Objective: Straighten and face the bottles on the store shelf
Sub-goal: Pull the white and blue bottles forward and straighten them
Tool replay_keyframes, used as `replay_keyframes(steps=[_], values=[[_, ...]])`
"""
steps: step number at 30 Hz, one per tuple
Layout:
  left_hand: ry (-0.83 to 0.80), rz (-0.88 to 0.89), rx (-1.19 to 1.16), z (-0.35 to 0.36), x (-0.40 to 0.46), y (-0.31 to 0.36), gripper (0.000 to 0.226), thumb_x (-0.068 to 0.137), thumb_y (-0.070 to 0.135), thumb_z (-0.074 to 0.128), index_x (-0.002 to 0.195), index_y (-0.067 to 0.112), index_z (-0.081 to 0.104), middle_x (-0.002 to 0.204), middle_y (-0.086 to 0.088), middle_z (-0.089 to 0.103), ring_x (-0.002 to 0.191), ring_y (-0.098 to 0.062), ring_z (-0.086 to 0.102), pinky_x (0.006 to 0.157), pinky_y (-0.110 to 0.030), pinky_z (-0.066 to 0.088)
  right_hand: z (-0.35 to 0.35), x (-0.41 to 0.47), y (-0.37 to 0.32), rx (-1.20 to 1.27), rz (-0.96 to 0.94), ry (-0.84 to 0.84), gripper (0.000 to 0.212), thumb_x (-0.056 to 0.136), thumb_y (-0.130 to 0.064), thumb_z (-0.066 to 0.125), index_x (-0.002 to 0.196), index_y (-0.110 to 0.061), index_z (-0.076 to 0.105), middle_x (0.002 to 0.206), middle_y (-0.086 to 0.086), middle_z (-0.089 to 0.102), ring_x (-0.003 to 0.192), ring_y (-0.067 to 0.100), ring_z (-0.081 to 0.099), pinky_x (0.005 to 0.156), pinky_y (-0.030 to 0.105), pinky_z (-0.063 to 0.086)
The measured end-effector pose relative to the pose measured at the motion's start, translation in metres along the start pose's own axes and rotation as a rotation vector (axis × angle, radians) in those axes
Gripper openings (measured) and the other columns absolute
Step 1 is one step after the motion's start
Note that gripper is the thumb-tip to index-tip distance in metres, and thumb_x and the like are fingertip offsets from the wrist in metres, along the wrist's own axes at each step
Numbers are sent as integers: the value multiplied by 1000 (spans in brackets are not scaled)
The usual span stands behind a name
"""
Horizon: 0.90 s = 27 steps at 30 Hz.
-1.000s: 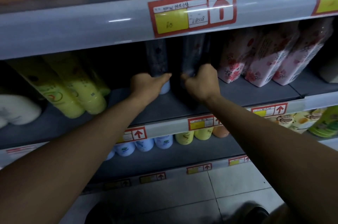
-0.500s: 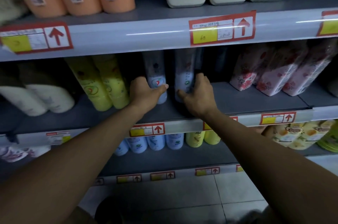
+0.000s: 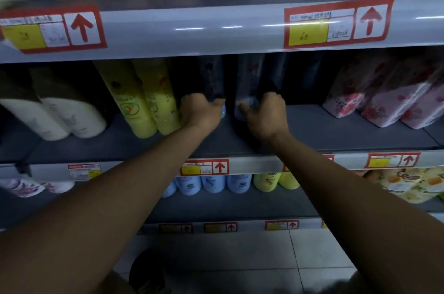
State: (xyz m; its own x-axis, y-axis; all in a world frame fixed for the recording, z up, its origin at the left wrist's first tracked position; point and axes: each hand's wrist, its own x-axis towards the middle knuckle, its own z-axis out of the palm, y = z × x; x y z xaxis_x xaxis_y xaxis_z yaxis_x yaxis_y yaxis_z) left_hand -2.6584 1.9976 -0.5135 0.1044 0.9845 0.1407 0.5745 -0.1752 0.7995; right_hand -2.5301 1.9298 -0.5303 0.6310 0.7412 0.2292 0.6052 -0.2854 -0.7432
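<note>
Two tall pale-blue bottles stand side by side on the middle shelf (image 3: 336, 135), their upper parts in shadow under the shelf above. My left hand (image 3: 200, 113) grips the base of the left bottle (image 3: 213, 82). My right hand (image 3: 265, 117) grips the base of the right bottle (image 3: 248, 82), thumb across its front. A dark gap separates the two bottles. Darker bottles stand behind the right one, barely visible.
Yellow bottles (image 3: 141, 106) stand just left of my left hand, white bottles (image 3: 55, 118) further left. Pink floral packs (image 3: 384, 99) lean at the right. Orange and cream containers fill the top shelf. Blue and yellow bottles (image 3: 213, 184) line the lower shelf.
Both hands and their bottles sit deeper on the shelf than half a second ago, the labels now in shadow. The view has moved closer to the shelf.
</note>
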Motion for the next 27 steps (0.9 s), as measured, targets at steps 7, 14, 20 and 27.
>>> replay_keyframes(steps=[7,14,20,27], values=[[-12,-17,-1,3,7,-3,26,90,25,70,85,0,73,84,-11,67,84,-23,66,68,-24,45,7,6,-3,48,-42,7,34,86,-33,75,98,-1,75,103,15,75,94,29,71,79,35,59],[-8,-26,-10,3,5,-1,23,88,22,70,70,10,63,78,-7,62,77,-21,64,70,-30,55,11,8,-7,42,-70,7,30,90,-25,71,102,3,70,106,19,72,98,34,68,85,42,57],[21,-35,-36,2,1,4,19,87,16,70,88,-2,75,87,-11,67,82,-20,64,71,-26,49,11,9,-8,36,-56,-5,30,92,-24,70,103,4,70,108,19,71,99,32,67,80,28,51],[20,11,53,0,-5,1,30,86,33,75,80,5,70,84,-10,69,82,-24,67,62,-27,42,8,6,-9,42,-63,-53,35,91,-28,72,99,6,71,101,18,73,93,28,69,76,29,54]])
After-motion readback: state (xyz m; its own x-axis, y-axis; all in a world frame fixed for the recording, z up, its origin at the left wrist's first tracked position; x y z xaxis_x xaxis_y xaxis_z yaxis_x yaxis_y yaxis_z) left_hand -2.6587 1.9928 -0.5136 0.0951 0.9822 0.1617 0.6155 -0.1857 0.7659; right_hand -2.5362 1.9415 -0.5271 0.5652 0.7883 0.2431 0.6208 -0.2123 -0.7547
